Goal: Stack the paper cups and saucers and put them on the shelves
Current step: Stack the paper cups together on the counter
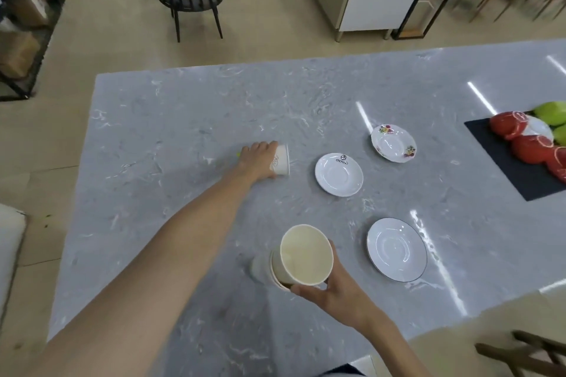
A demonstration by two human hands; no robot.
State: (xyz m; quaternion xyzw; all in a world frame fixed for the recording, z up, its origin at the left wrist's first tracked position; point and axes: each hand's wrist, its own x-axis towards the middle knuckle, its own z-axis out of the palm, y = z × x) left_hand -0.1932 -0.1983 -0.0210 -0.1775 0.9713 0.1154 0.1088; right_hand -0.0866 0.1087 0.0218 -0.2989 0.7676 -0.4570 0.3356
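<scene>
Here, a grey marbled stone bench [183, 119] is seen from above, bordered by a pale tiled floor. A black slate board [502, 159] carrying red and green fruit pieces [530, 147] is set at the right edge of the bench. Three saucers are spread over the right half, well apart from one another: a dark-rimmed white saucer [396, 249] nearest the viewer, a plain white saucer with a printed logo [338, 174] beyond it, and a flower-patterned white saucer [393, 143] farthest away. The right hand [333, 288] is closed around a nested stack of cream paper cups [301, 257], tilted so that the open mouth faces the camera; the stack is held near the front of the bench, left of the dark-rimmed saucer. The left hand [257, 161] is extended across the bench and wrapped around a single white paper cup with a printed motif [281, 160], which is turned on its side with its mouth toward the logo saucer. Whether this cup touches the bench cannot be told.
</scene>
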